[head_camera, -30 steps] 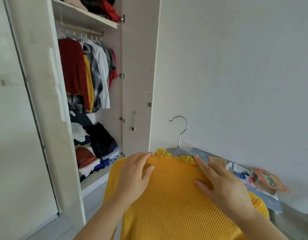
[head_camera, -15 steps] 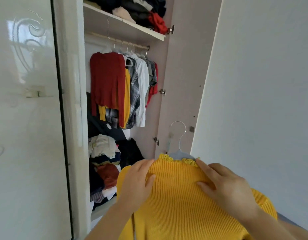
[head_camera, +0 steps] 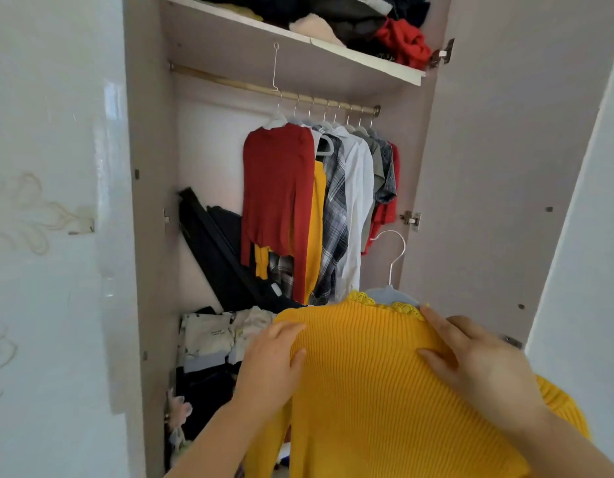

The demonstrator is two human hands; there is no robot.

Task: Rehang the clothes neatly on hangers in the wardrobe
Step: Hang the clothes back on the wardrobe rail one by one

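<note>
A yellow ribbed sweater [head_camera: 385,391] with a lace-trimmed collar sits on a grey-blue hanger [head_camera: 390,293] and is held up in the air in front of the open wardrobe. The hanger's metal hook rises above the collar, between the two hands and beyond them.

The left hand [head_camera: 267,367] grips the sweater's left shoulder, its fingers [head_camera: 285,331] curled over the shoulder edge and the thumb pressed on the front of the knit. The right hand [head_camera: 478,360] holds the right shoulder, with the fingers [head_camera: 436,319] spread along the top towards the collar and the thumb against the front.

Above and beyond the fingers, a clothes rail [head_camera: 229,81] carries a row of hung garments: a red long-sleeved top [head_camera: 278,188], a yellow garment [head_camera: 317,229] just beside it, a plaid shirt [head_camera: 335,215], a white shirt [head_camera: 359,201] and darker pieces at the far end. The rail to the left of the red top is bare.

Higher up, a shelf [head_camera: 367,60] holds heaped clothes, among them a red knit [head_camera: 402,43]. Below the left fingers lies a pile of folded clothes [head_camera: 216,336], with a black slanting piece [head_camera: 212,250] leaning above it. Beyond the right fingers stands the open wardrobe door [head_camera: 488,167].
</note>
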